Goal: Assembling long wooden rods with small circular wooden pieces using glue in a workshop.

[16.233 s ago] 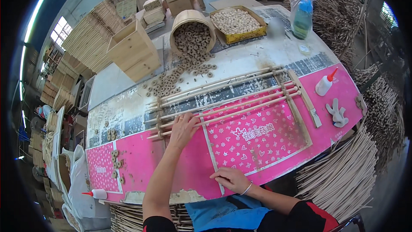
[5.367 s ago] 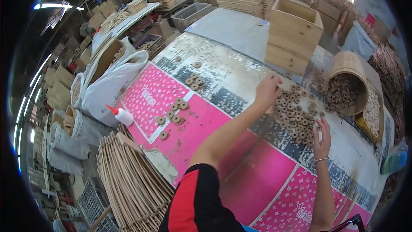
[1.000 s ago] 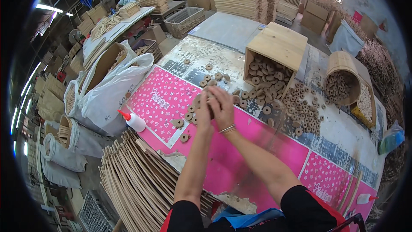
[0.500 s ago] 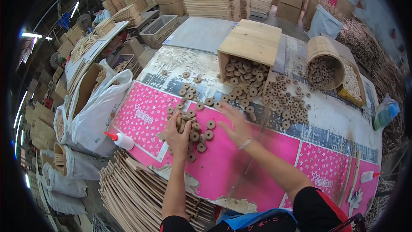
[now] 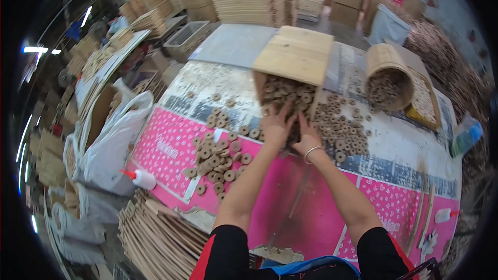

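Observation:
A wooden box [image 5: 294,54] lies on its side on the table, its opening toward me and full of brown wooden rings [image 5: 288,91]. Both my hands reach into the rings at its mouth. My left hand [image 5: 277,125] has its fingers spread over them, fingertips at the opening. Close beside it on the right, my right hand [image 5: 308,138] touches the same rings with its fingers apart; some fingertips are hidden among them. To the left of my forearms, a loose pile of rings [image 5: 213,159] rests on the pink sheet [image 5: 168,135].
Smaller rings [image 5: 343,124] are scattered right of the box, before a tipped wooden barrel [image 5: 389,62] holding more. A tray of pale pieces [image 5: 423,98] stands beyond it. Glue bottles [image 5: 142,179] lie at the left and right. White sacks [image 5: 116,145] and wooden strips [image 5: 155,233] flank the table's near left.
My left hand has left the loose pile and moved right and away from me to the box. My right hand has also moved forward to the box's mouth. The pile stays on the pink sheet.

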A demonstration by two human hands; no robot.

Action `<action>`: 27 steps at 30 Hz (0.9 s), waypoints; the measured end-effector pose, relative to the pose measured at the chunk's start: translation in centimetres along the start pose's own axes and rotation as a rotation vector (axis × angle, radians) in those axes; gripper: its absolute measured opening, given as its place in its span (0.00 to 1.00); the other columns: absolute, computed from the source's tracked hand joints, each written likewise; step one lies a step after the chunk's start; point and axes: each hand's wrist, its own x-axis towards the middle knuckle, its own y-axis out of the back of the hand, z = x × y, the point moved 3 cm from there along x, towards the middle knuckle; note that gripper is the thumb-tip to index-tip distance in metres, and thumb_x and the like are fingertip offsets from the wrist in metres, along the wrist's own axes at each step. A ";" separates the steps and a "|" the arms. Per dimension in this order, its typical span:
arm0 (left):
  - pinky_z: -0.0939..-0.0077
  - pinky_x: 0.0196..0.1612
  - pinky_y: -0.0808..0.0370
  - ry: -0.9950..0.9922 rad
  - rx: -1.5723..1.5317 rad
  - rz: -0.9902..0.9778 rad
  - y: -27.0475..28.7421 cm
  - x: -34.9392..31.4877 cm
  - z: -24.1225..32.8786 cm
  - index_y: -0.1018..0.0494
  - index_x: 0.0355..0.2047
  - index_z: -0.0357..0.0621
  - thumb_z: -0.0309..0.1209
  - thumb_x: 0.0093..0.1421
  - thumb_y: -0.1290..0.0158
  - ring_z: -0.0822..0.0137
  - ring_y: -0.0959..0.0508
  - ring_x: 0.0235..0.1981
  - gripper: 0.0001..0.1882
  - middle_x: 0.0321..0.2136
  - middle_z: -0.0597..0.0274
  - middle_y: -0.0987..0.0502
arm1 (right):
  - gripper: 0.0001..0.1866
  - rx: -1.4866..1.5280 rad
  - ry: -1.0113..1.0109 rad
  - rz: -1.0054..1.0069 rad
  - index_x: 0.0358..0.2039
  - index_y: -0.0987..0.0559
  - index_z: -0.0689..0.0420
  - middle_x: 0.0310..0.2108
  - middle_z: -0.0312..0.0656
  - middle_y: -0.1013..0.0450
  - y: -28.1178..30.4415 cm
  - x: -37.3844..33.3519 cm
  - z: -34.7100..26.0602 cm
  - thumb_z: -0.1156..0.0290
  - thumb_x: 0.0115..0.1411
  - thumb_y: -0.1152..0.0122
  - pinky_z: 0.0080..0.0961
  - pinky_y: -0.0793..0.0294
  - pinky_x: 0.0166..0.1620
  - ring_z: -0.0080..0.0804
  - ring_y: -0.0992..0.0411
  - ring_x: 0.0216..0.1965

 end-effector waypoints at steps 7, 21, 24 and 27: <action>0.52 0.48 0.31 0.028 -0.301 -0.063 1.9 -1.3 -0.2 0.23 0.44 0.47 0.42 0.54 0.39 0.48 0.25 0.45 0.20 0.41 0.53 0.25 | 0.44 0.540 0.231 0.179 0.65 0.36 0.46 0.56 0.55 0.31 -3.6 2.3 0.4 0.79 0.44 0.35 0.41 0.27 0.57 0.56 0.30 0.56; 0.51 0.47 0.26 -0.039 -0.210 -0.149 8.6 4.5 -1.1 0.24 0.42 0.37 0.33 0.61 0.51 0.45 0.22 0.40 0.14 0.40 0.48 0.22 | 0.27 0.104 0.399 0.530 0.59 0.29 0.56 0.58 0.55 0.31 5.6 6.0 -4.9 0.65 0.59 0.44 0.46 0.29 0.55 0.56 0.30 0.53; 0.52 0.51 0.27 -0.233 -0.294 0.034 2.7 9.1 -1.6 0.26 0.48 0.37 0.31 0.63 0.51 0.43 0.25 0.49 0.16 0.47 0.40 0.25 | 0.26 0.067 -0.043 0.132 0.58 0.29 0.62 0.58 0.58 0.31 6.1 10.8 -5.6 0.67 0.60 0.45 0.47 0.31 0.58 0.57 0.32 0.56; 0.53 0.52 0.27 -0.183 -0.166 -0.136 -2.7 13.1 -2.4 0.26 0.50 0.37 0.31 0.62 0.51 0.42 0.27 0.52 0.18 0.50 0.36 0.26 | 0.26 0.081 -0.025 0.427 0.59 0.30 0.63 0.61 0.60 0.34 3.6 12.3 -3.2 0.69 0.60 0.47 0.47 0.36 0.64 0.59 0.38 0.62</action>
